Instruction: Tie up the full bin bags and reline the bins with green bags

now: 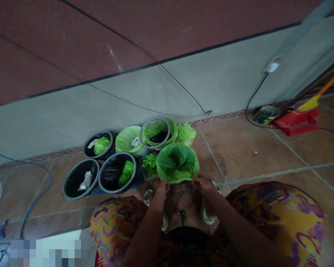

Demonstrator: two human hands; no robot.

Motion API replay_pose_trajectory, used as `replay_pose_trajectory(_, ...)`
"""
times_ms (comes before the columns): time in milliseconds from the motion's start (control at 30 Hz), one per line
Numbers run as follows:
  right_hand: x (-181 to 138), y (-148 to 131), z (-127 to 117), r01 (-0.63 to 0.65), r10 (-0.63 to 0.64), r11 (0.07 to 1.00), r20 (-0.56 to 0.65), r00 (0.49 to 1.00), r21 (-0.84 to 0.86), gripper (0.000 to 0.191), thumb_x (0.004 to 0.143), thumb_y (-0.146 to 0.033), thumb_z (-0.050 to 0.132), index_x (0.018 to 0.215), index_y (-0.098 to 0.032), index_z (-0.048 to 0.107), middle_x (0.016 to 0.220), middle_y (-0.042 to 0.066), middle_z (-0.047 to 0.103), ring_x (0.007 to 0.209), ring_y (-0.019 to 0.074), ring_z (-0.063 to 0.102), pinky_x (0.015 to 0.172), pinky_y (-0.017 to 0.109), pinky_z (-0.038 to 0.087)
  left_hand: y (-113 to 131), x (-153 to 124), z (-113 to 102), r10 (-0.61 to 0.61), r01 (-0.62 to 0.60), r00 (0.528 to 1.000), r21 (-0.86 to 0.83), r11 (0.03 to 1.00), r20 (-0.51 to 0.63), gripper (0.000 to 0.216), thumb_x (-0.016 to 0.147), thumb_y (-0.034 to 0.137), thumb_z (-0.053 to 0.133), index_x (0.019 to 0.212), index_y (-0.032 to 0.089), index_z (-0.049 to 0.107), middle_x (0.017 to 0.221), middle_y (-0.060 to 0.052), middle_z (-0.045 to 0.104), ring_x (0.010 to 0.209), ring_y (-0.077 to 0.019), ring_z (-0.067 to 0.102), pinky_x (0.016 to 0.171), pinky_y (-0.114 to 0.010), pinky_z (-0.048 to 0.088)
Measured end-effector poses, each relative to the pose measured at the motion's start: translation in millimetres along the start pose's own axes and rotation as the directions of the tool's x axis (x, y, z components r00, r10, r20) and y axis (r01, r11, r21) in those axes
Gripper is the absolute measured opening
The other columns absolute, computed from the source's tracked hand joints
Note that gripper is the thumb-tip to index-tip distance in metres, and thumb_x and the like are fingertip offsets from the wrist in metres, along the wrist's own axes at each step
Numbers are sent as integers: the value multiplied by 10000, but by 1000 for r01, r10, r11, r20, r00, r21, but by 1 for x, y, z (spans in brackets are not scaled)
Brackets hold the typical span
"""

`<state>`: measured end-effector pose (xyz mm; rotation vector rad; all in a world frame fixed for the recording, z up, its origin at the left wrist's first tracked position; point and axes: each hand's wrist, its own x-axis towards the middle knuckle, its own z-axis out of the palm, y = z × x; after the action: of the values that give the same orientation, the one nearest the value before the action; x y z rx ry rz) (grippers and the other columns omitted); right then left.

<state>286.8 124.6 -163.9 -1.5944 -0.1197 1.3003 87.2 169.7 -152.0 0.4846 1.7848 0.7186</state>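
Note:
A small bin lined with a green plastic bag (177, 162) stands on the tiled floor right in front of me. My left hand (160, 189) pinches the bag's near rim on the left side, fingers closed. My right hand (204, 184) grips the same rim on the right side, fingers closed. Both arms reach forward between my knees, which are covered by patterned yellow and purple cloth.
Several other small bins (117, 172) with black or green liners cluster to the left and behind, against a grey wall (100, 100). A blue cable (36, 193) runs at the left. A red dustpan (297, 120) and a yellow broom (320, 94) lie at the far right.

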Motion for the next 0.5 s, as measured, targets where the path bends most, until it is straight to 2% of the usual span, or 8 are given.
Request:
replay_pose_trajectory(100,-2,6,-8,-22,20,997,30,999,80,205,526,-90,651,712,-176,661,747,13,714,647,144,653,587,229,531,-12,0,-8,60,-60,998,-11,998,10,96,597,102,653,665,149,603,539,36,576,459,-80,535,507,-201,460)
replay_pose_trajectory(200,1,10,-13,-31,27,991,30,999,132,246,508,-97,649,739,-179,675,784,12,726,690,152,663,614,232,529,-20,4,-10,126,-126,992,-20,992,18,97,563,134,682,618,144,603,514,50,547,453,-64,491,472,-171,387)
replay_pose_trajectory(333,5,13,-10,-46,47,989,-2,999,143,217,534,-159,648,747,-189,676,788,7,728,697,155,665,642,255,538,-24,10,-5,162,-160,986,-55,986,34,127,592,215,708,615,142,606,570,31,587,502,-72,536,508,-179,417)
replay_pose_trajectory(433,6,15,-6,-45,48,994,-28,998,97,191,544,-212,657,732,-187,679,749,12,726,673,169,662,643,281,541,-23,13,-2,173,-171,984,-64,983,38,155,634,245,718,613,140,606,574,13,600,510,-87,559,523,-200,455)
replay_pose_trajectory(500,7,16,-6,7,-7,1000,-18,1000,-3,172,547,-244,661,705,-179,679,711,25,720,639,176,649,609,286,527,-21,13,-1,163,-161,986,-55,985,24,162,656,238,724,611,143,602,555,4,598,514,-104,578,524,-215,474)
